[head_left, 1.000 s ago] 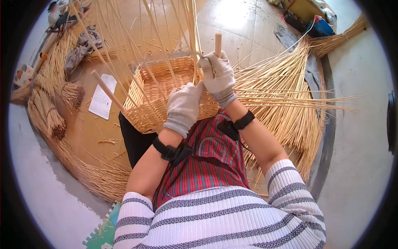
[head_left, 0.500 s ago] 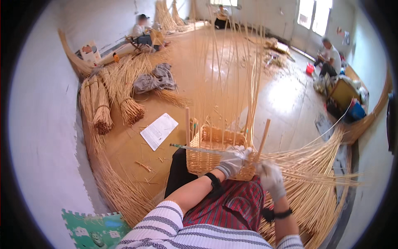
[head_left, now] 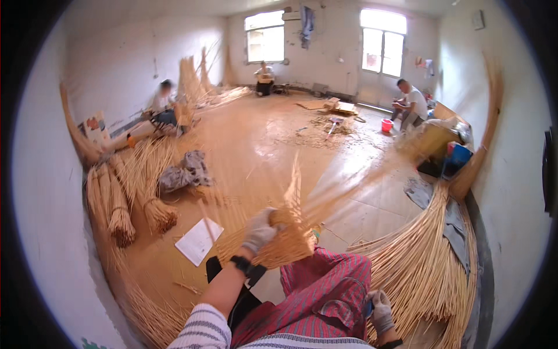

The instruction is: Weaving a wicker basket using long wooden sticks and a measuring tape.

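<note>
A half-woven wicker basket (head_left: 288, 247), smeared by motion, is tilted above my lap with its long loose stakes fanning outward. My left hand (head_left: 261, 231), in a pale work glove, is closed on the basket's edge. Low on the right, beside my knee, my gloved right hand (head_left: 382, 311) is apart from the basket. Its fingers are curled by a small blue thing (head_left: 369, 306), mostly hidden, whose kind I cannot make out. The red striped cloth (head_left: 325, 291) covers my lap under the basket.
A wide spread of loose wicker rods (head_left: 421, 256) lies on my right. Tied rod bundles (head_left: 121, 224), a grey cloth (head_left: 186, 171) and a white paper sheet (head_left: 199, 241) lie on the left. Several people sit farther off, one near a red bucket (head_left: 387, 125).
The basket has swung round and tilted, its stakes no longer upright. My left hand has moved left with it; my right hand has dropped away toward the lower right. The view has lifted.
</note>
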Tool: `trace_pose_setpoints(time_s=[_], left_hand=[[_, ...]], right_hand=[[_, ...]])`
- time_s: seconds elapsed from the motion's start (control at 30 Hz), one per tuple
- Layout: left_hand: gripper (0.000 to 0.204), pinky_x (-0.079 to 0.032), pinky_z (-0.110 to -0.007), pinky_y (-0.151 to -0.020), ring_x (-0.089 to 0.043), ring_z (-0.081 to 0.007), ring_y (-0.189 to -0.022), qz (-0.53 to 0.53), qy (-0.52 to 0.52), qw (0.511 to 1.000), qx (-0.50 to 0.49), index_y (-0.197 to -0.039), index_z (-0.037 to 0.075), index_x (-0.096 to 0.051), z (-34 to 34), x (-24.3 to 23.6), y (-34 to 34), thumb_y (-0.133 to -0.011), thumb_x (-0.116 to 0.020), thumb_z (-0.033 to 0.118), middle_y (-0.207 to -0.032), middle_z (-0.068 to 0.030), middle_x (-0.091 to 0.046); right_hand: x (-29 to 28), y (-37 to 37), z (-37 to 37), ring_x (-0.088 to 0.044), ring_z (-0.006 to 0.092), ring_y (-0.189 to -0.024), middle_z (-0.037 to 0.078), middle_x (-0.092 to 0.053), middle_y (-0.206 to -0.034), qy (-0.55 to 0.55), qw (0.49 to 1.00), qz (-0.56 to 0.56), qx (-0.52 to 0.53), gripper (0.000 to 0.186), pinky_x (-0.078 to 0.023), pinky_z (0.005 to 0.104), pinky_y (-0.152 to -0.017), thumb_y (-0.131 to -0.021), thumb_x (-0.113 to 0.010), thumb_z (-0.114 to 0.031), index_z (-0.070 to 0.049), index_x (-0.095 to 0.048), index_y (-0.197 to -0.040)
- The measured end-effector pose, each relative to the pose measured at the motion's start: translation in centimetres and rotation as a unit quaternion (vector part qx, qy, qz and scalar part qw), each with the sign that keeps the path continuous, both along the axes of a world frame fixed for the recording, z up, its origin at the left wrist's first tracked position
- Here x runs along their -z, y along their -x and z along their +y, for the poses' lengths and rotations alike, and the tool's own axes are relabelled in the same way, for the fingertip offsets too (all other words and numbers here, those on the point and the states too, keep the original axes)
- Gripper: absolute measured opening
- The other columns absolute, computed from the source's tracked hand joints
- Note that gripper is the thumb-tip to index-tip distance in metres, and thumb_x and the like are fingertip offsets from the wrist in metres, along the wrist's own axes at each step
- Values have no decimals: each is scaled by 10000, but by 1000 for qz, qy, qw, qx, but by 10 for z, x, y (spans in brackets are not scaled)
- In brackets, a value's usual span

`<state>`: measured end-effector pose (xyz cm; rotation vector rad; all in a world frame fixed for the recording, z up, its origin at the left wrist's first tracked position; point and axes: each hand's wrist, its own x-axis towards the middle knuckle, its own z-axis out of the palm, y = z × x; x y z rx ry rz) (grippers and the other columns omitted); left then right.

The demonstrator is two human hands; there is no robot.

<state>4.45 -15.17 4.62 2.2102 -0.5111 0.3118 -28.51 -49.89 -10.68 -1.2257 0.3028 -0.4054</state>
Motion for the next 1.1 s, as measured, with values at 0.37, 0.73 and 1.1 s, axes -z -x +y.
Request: trace_pose_setpoints(time_s=[0.37, 0.73, 1.1], left_hand=[[457, -526, -398, -930, -650, -275, -991, -312, 242, 898, -196, -1250, 10, -659, 179, 48, -46, -1130, -398, 365, -1063, -125, -709], [420, -544, -393, -903, -660, -270, -1035, -159, 251, 898, -324, -1269, 20, -633, 229, 116, 26, -1088, -469, 362, -1141, -126, -690], [408, -532, -441, -939, -657, -308, -1090, 67, -89, 980, 166, -1270, 27, -645, -11, 169, 90, -1057, -512, 349, -1197, -154, -684]], right_hand=[[-87, -112, 69, -713, 225, -870, 88, -702, -968, -86, 995, -32, 25, 279, -621, 383, -829, -1120, -535, -263, -19, -664, -1083], [-131, -152, 147, -760, 224, -894, 110, -718, -976, 3, 989, -17, -146, 291, -630, 347, -766, -1115, -558, -278, -1, -649, -1106], [-264, -175, 60, -739, 253, -843, 137, -715, -965, 52, 967, -209, -138, 326, -622, 366, -751, -1088, -594, -324, -3, -646, -1072]])
